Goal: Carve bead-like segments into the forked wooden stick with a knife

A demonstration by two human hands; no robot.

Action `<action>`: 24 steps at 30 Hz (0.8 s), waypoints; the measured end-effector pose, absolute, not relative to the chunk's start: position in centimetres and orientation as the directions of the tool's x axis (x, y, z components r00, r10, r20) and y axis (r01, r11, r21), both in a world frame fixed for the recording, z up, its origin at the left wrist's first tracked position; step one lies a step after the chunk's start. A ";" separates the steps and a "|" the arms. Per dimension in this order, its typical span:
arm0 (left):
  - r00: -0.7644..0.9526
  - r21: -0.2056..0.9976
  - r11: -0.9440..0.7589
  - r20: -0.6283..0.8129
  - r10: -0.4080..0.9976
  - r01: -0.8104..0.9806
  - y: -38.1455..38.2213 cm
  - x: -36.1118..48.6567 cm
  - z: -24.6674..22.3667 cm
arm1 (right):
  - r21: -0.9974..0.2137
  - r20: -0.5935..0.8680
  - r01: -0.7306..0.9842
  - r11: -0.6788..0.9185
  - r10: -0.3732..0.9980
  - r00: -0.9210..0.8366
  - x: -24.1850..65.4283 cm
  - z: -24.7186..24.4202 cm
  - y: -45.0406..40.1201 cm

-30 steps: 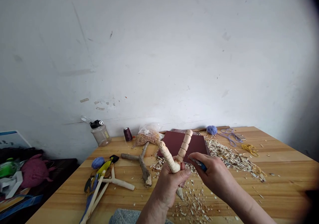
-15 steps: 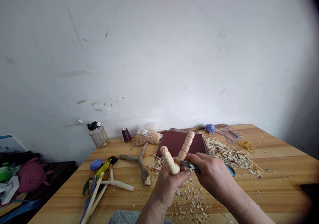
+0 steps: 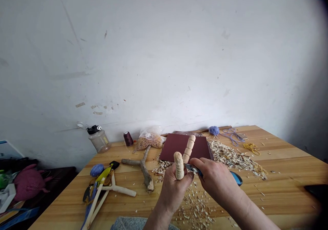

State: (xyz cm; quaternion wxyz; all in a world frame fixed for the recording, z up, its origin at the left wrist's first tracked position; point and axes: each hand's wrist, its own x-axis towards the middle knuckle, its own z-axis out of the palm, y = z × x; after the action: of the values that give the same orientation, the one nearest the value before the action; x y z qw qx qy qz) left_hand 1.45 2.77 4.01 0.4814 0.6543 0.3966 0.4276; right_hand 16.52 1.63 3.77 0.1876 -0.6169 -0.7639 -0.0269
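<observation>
My left hand point(image 3: 175, 187) is wrapped round a peeled, forked wooden stick point(image 3: 179, 165), its two prongs pointing up. Ring-like grooves run along the farther prong. In my right hand point(image 3: 215, 175) is a utility knife point(image 3: 236, 178) with a blue and black handle, its rear end showing beyond the hand. The knife's blade point(image 3: 189, 167) lies against the stick near the base of the grooved prong. My left thumb is close beside the blade. The lower part of the stick is hidden by my left hand.
Wood shavings point(image 3: 230, 156) are heaped right of dark red sheets point(image 3: 169, 148). A bark-covered forked branch point(image 3: 145, 167), peeled forked sticks point(image 3: 123, 190), a thread spool point(image 3: 128, 139), a bag of rubber bands point(image 3: 148, 141), a bottle point(image 3: 99, 140) and blue yarn point(image 3: 214, 130) lie about the table.
The forked stick has turned in my left hand, so its nearer prong stands more upright and closer to the grooved one. The blade stays at the fork; the whole view has shifted slightly.
</observation>
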 end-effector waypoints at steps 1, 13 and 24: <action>0.306 0.963 -0.240 0.192 0.932 0.126 2.7 1.6 4.0 | -0.180 0.315 0.959 0.218 0.937 -0.154 16.4 3.7 1.6; 0.083 0.687 -0.395 0.440 0.894 0.610 2.3 1.3 3.3 | -0.568 0.402 0.712 0.414 0.894 -0.199 16.0 3.2 2.2; 0.113 0.662 -0.400 0.432 0.895 0.634 2.8 0.6 3.7 | -0.696 0.381 0.570 0.436 0.898 -0.221 16.6 4.0 2.1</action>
State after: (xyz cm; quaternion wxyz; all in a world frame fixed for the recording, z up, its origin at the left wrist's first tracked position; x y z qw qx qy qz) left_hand 0.56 2.80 3.74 0.1588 0.7289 0.5244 0.4105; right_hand 16.65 2.08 4.03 0.3892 -0.4876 -0.7526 0.2104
